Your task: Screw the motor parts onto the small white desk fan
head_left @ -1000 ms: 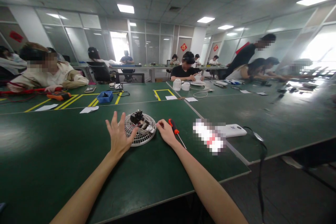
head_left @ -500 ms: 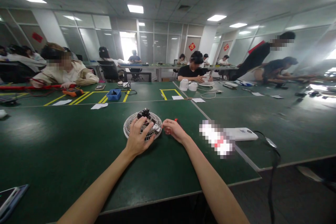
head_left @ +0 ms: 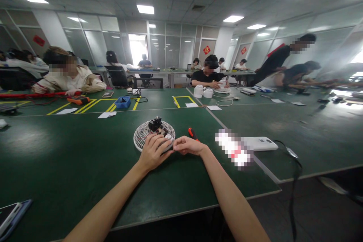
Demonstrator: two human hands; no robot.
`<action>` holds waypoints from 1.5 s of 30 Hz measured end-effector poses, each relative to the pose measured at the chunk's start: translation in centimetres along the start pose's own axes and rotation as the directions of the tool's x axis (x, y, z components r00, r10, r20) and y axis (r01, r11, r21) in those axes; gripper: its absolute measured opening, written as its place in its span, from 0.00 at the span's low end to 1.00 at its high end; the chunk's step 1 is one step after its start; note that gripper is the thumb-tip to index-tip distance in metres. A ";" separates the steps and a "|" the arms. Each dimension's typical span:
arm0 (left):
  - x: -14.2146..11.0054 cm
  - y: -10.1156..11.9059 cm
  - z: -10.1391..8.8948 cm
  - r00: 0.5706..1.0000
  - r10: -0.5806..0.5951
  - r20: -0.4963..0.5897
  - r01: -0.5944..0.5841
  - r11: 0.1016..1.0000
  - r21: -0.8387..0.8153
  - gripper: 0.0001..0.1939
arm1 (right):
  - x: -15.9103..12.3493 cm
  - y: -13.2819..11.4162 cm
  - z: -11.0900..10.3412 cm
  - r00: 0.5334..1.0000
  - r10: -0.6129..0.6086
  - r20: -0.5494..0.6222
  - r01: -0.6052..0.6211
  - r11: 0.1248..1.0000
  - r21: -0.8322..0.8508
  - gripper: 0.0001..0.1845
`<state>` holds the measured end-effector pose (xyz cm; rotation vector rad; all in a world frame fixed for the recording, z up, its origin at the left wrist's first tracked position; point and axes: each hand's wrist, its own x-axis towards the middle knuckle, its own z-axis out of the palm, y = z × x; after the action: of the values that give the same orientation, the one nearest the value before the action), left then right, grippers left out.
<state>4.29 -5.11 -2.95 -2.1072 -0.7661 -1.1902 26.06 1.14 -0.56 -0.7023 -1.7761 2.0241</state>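
Note:
A white round fan grille point(head_left: 138, 135) lies on the green table, with a black motor assembly point(head_left: 155, 124) and some wiring on top of it. My left hand point(head_left: 154, 152) rests over the grille's near right part, its fingers stretched out, and covers some of it. Close by at the grille's right edge is my right hand point(head_left: 187, 145), thumb and forefinger pinched together. Whatever sits in that pinch is too small to make out. The fingertips of both hands nearly meet. Behind the right hand lies a screwdriver with a red and black handle point(head_left: 193, 133), its shaft hidden.
To the right are a blurred-out bright object point(head_left: 234, 149) and a white power bank point(head_left: 262, 143) with a black cable. A phone point(head_left: 13, 215) lies at the lower left. Farther back stand a blue bin point(head_left: 123, 102) and white cups point(head_left: 198, 91). Co-workers sit across the table.
My left hand, spread beside the grille at first, has moved over it and then down to its near right edge. My right hand stays pinched near that edge. The view has turned slightly left.

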 end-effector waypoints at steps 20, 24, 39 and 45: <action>0.1 0.8 0.2 0.999 0.025 0.034 -0.023 0.999 -0.042 0.04 | 0.8 0.2 0.9 0.998 0.059 -0.025 -0.062 0.988 -0.141 0.26; -0.1 0.6 0.2 0.999 0.023 0.038 -0.021 0.999 -0.046 0.02 | 0.8 0.2 1.0 0.998 0.053 -0.035 -0.058 0.986 -0.156 0.27; 0.4 0.8 -0.1 1.000 -0.004 0.005 0.004 0.997 -0.072 0.04 | 0.6 -0.1 1.1 0.997 0.055 -0.049 -0.063 0.981 -0.183 0.31; 0.4 0.7 0.0 1.000 -0.013 -0.005 0.013 0.997 -0.070 0.03 | 0.7 0.3 0.9 0.995 0.077 -0.069 -0.089 0.978 -0.187 0.33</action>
<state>4.99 -5.48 -2.73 -2.1579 -0.7464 -1.2464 25.00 0.75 -0.90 -0.9006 -1.9520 1.8781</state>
